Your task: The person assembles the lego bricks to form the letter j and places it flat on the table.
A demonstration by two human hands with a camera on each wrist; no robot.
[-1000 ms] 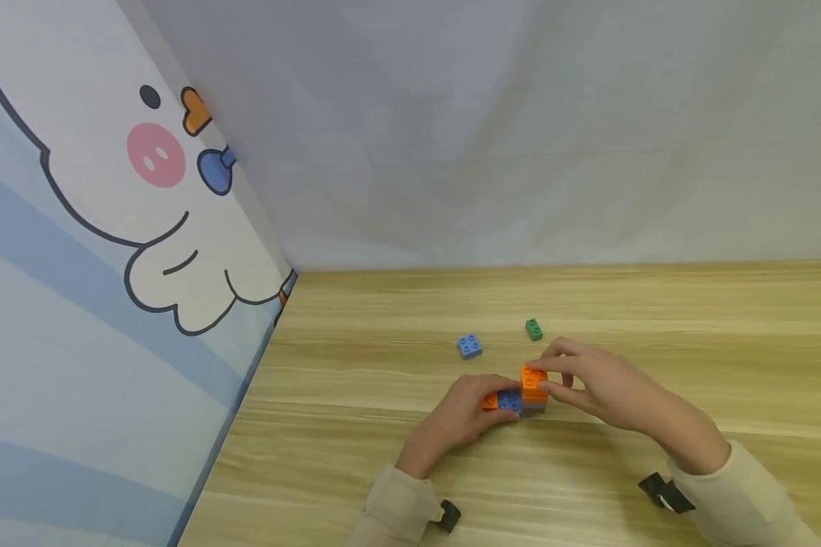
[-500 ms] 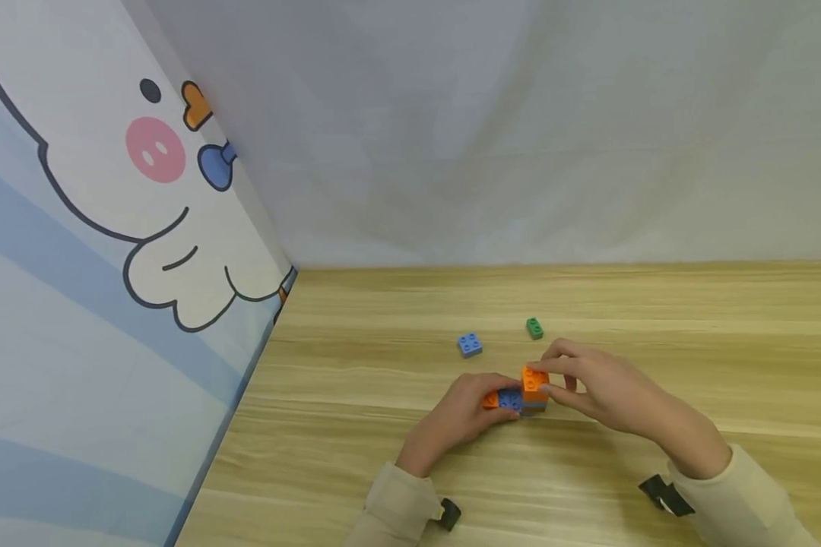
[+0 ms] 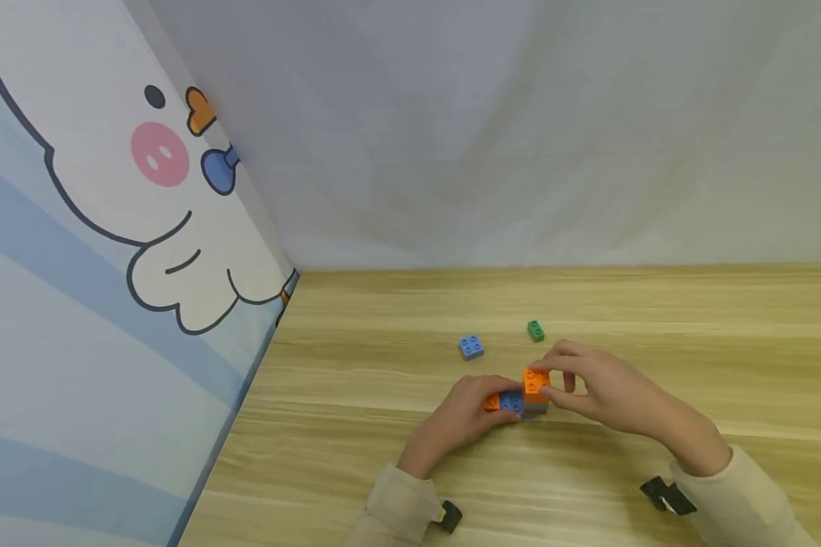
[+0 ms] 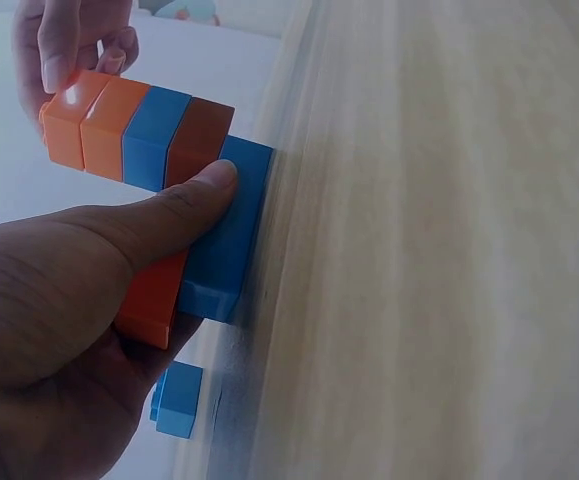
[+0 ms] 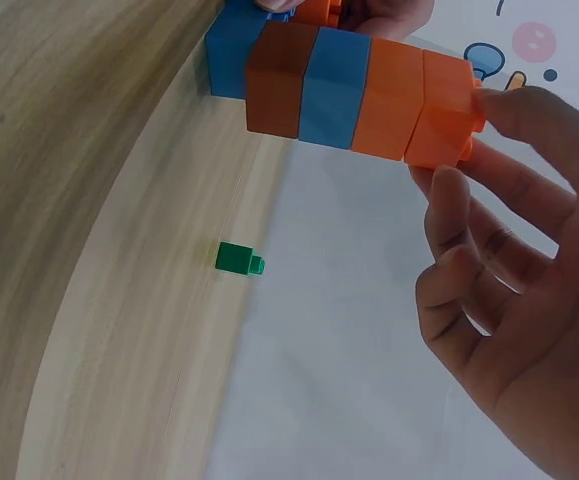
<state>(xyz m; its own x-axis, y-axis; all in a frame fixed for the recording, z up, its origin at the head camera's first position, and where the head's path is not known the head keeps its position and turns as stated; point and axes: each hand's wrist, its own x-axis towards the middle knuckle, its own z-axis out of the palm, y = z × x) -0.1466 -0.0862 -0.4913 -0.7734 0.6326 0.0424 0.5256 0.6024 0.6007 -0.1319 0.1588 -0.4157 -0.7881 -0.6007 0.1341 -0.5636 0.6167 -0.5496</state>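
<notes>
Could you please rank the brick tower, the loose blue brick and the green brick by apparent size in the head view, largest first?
1. Brick tower
2. Loose blue brick
3. Green brick, clearly the smallest

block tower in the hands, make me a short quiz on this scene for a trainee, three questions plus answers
1. Multiple choice: in the tower, what colour is the block directly below the two orange blocks at its top?
a) green
b) blue
c) white

2. True or false: the green brick and the loose blue brick lie apart on the table.

3. Short answer: which hand has its fingertips on the block at the top of the tower?

Key:
1. b
2. True
3. The right hand
</notes>
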